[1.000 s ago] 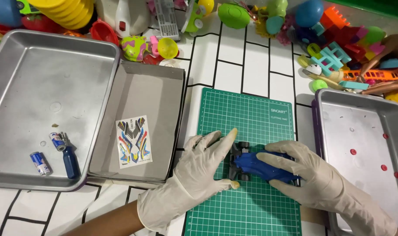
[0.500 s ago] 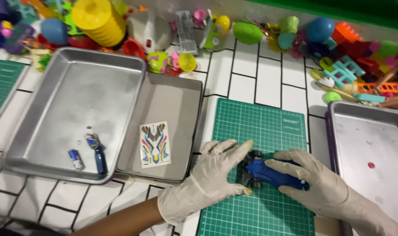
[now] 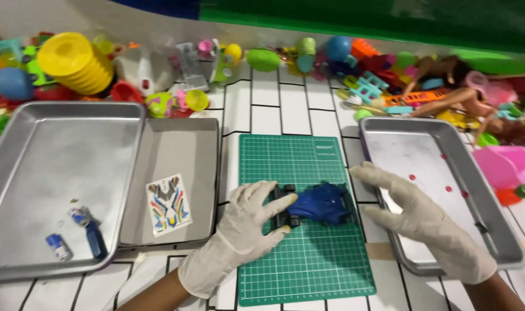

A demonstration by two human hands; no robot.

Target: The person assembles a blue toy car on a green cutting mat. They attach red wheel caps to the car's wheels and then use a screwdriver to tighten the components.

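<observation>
Your left hand (image 3: 248,222), in a white glove, grips the front end of the blue toy car (image 3: 317,205), thumb below and fingers over its black wheels. The car lies on the green cutting mat (image 3: 308,259), near the mat's right edge. Your right hand (image 3: 415,216), also gloved, hovers open with fingers spread, just right of the car and not touching it, over the left rim of the right metal tray (image 3: 493,230). A sticker sheet (image 3: 168,204) lies in the shallow tray (image 3: 176,150) left of the mat.
</observation>
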